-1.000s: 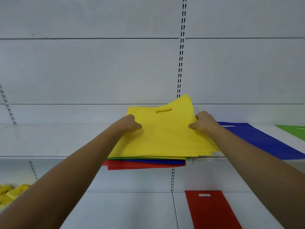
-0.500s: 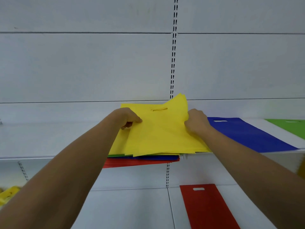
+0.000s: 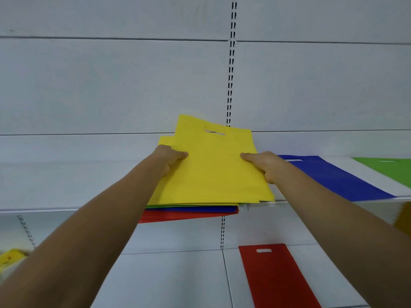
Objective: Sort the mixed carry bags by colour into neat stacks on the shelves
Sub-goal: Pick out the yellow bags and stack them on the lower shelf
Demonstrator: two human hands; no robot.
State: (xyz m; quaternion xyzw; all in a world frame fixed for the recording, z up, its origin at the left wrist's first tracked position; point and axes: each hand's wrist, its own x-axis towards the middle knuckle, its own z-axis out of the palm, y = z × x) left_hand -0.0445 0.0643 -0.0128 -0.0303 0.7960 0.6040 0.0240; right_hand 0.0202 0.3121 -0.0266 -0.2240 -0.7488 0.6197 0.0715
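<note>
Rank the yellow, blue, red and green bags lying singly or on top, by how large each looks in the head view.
1. Yellow bag
2. Red bag and blue bag: alike, and nearness makes it unsure
3. Green bag, cut off by the frame edge

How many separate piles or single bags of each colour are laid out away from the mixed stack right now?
Blue bag, upper shelf: 1
Green bag, upper shelf: 1
Red bag, lower shelf: 1
Yellow bags, far left, blurred: 1 pile
Total: 4 spots
</note>
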